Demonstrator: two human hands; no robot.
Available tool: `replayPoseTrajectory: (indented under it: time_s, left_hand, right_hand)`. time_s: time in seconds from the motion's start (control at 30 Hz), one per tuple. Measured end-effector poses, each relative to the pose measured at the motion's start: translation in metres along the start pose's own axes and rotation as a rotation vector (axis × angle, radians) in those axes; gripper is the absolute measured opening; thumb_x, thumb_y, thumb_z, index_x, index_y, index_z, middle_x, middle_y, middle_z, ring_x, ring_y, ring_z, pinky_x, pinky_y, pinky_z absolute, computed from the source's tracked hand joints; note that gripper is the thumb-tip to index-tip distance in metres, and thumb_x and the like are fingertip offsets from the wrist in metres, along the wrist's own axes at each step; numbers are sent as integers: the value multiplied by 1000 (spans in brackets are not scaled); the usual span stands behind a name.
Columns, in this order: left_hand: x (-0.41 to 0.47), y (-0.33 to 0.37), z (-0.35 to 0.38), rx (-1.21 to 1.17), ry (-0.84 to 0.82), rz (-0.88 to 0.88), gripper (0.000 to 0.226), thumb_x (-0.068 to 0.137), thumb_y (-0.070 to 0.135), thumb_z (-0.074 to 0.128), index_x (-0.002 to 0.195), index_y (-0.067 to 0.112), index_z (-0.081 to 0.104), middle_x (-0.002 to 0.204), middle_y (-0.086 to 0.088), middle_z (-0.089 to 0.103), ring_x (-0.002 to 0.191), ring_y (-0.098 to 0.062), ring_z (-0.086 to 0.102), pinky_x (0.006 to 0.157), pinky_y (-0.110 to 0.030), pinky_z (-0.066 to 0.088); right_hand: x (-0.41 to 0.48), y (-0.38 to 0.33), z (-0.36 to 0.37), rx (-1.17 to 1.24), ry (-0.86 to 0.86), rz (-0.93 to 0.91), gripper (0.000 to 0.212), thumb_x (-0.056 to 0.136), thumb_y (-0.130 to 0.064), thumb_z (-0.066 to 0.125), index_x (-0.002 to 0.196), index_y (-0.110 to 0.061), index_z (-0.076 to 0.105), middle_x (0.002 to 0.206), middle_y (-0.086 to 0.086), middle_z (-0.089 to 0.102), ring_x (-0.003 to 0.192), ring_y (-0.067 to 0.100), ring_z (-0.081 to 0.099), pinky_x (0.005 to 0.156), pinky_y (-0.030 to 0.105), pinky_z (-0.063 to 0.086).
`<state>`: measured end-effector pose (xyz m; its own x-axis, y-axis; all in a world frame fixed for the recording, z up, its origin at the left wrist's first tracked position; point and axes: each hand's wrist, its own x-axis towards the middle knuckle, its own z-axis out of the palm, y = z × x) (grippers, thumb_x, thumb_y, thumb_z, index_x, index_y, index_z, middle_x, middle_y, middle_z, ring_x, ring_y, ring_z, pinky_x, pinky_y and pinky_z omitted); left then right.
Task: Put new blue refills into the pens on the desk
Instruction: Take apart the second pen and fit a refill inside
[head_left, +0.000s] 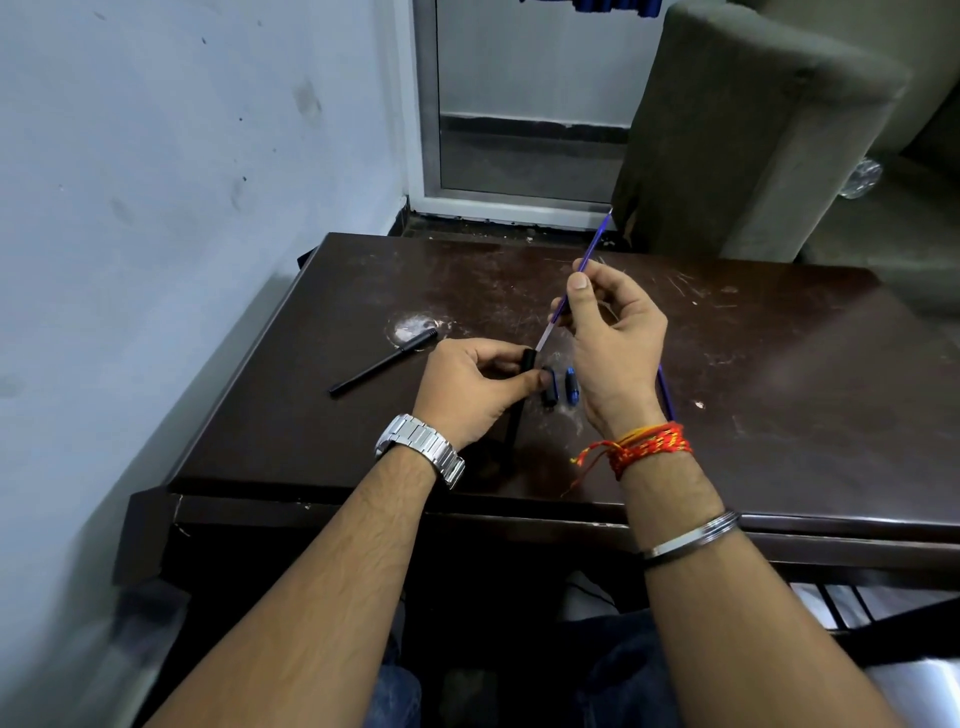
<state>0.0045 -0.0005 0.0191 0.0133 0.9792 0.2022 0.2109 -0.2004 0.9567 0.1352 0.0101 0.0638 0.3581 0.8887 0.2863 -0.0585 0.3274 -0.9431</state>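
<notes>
- Lying on the left part of the desk (779, 364), a black pen (382, 364) slants with its threaded end up and to the right, well apart from your hands.
- Your left hand (467, 389) grips a black barrel (513, 426), fingers and thumb curled round its upper part. The barrel stands nearly upright with its open mouth on top, and its lower end is over the desk near the front edge.
- A metal watch (421, 447) sits on that wrist.
- Just right of your left thumb, two small pen parts lie side by side on the desk: a black piece (549, 389) and a blue piece (571, 387). They sit between your two hands.
- Your right hand (618, 338) pinches a blue refill (593, 244) between thumb and forefinger, with the other fingers loosely curled.
- The refill slants from its tip, high and to the right beyond the desk's far edge, down to the left. Its pale lower end meets the barrel's mouth, but you cannot tell whether it has gone in.
- A second refill (666, 395) lies on the desk behind your right wrist, mostly hidden.
- Red and yellow thread (649, 447) wraps that wrist, with a metal bangle (691, 535) lower on the forearm.
- A grey chair (753, 130) stands beyond the desk's far right side.
</notes>
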Motion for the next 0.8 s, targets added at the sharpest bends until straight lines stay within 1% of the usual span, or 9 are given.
replayPoseTrajectory:
  time_s: [0.17,0.23,0.3,0.4,0.5,0.57,0.63,0.73,0.8]
  left_hand:
    - [-1,0,0,-6,-20,1,25,68,23,89,92,20,80,83,0,77,80,-23,73,77,-46,61]
    - [-1,0,0,0,-20,3,24,68,24,88,91,23,79,83,3,77,80,-18,74,76,-42,61]
    - [-1,1,-1,-8,-16,20,20,69,23,87,87,29,79,80,8,77,77,-10,73,72,-33,60]
    - [-1,2,-1,-23,17,53,20,72,18,85,81,33,77,75,11,76,73,-4,71,69,-29,59]
    - [0,0,-2,-21,50,62,19,73,11,83,90,19,79,80,4,77,79,-13,74,75,-40,61]
    - [0,0,-3,-16,66,47,21,74,11,83,94,12,78,84,-2,77,82,-18,75,78,-42,61]
    - [1,0,-3,-1,76,62,24,74,12,82,97,11,78,86,-1,78,83,-13,74,78,-36,60]
    - [1,0,-4,37,93,102,24,75,8,80,97,15,79,85,4,78,82,-5,73,75,-26,58]
    - [2,0,-4,45,102,105,23,75,7,79,97,16,79,85,4,78,82,-6,73,75,-26,58]
  right_hand:
    - [0,5,1,-31,-22,5,9,97,-8,62,102,-11,69,76,-4,66,66,5,65,72,25,59]
    - [-1,7,1,-47,-55,12,9,96,-8,62,100,-12,69,74,-6,66,64,4,65,71,27,60]
    - [-2,8,2,-71,-108,21,10,95,-9,64,95,-18,70,70,-6,66,61,2,63,64,25,59]
    - [-4,14,2,-170,-192,55,8,88,-15,72,86,-23,72,73,3,68,62,6,62,55,26,56]
    - [-6,19,3,-271,-240,54,5,79,-22,78,81,-23,73,71,-3,72,65,12,64,65,33,58]
    - [-7,21,5,-281,-222,41,7,77,-27,78,81,-24,74,67,-9,72,63,8,64,64,31,57]
    - [-7,22,5,-323,-212,3,5,80,-28,77,81,-24,75,65,-11,70,61,6,63,63,26,55]
    - [-7,22,6,-407,-233,-46,6,84,-25,75,81,-21,76,67,-8,70,65,8,65,66,26,57]
    - [-7,22,6,-416,-235,-47,7,84,-24,76,80,-19,76,67,-8,69,64,5,63,66,25,55]
